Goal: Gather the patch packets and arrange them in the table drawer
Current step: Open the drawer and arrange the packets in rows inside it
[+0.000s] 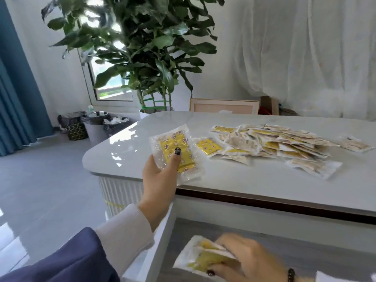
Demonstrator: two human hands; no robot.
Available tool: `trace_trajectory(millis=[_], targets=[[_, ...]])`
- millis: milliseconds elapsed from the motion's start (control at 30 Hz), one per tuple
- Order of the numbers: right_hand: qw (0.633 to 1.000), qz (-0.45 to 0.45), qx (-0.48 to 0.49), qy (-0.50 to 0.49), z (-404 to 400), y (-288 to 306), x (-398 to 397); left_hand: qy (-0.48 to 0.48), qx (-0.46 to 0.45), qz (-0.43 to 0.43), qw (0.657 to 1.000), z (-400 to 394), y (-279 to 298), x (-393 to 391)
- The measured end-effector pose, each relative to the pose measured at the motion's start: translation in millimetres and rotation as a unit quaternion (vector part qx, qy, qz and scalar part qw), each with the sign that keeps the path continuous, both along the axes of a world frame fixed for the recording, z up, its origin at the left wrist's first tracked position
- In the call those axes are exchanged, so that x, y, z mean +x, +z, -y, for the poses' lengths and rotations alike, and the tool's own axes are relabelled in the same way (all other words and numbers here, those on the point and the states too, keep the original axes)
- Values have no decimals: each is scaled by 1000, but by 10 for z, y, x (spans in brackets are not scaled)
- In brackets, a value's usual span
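Note:
A heap of patch packets (272, 143), clear wrappers with yellow or beige inserts, lies spread over the white table (234, 180). My left hand (160, 174) grips a yellow patch packet (175, 151) by its lower edge, thumb on top, over the table's near left corner. Below the tabletop the table drawer (183, 237) stands pulled out, its grey bottom showing. Inside it my right hand (248, 259) rests on a small bunch of yellow packets (201, 257), fingers closed over them.
A large leafy potted plant (146, 58) stands behind the table's far left corner. Lined waste bins (95, 125) sit on the floor by the window. A chair back (223, 106) rises behind the far edge. Blue curtain hangs at the left.

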State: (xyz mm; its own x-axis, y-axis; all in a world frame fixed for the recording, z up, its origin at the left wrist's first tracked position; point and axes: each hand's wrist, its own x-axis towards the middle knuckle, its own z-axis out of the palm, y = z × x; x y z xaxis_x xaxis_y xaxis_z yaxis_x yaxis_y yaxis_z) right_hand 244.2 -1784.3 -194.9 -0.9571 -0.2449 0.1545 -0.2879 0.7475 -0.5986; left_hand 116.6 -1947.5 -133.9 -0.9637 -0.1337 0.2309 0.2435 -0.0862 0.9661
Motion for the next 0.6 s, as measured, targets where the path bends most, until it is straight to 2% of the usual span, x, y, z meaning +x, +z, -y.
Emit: trace_trajectory(millis=[100, 167, 233, 300, 400, 600], targets=[[990, 40, -91, -101, 20, -44, -190, 13, 14, 6, 1000, 108, -115, 155], [962, 133, -156, -179, 119, -185, -382, 18, 30, 13, 999, 169, -170, 202], [931, 234, -177, -218, 281, -333, -572, 31, 51, 23, 998, 225, -195, 203], [909, 294, -165, -245, 450, -468, -722, 38, 66, 38, 996, 257, -212, 189], [900, 291, -150, -287, 597, -573, -948, 27, 65, 46, 996, 237, -231, 161], [888, 322, -131, -302, 627, -568, -1117, 8, 34, 54, 998, 174, -292, 119]])
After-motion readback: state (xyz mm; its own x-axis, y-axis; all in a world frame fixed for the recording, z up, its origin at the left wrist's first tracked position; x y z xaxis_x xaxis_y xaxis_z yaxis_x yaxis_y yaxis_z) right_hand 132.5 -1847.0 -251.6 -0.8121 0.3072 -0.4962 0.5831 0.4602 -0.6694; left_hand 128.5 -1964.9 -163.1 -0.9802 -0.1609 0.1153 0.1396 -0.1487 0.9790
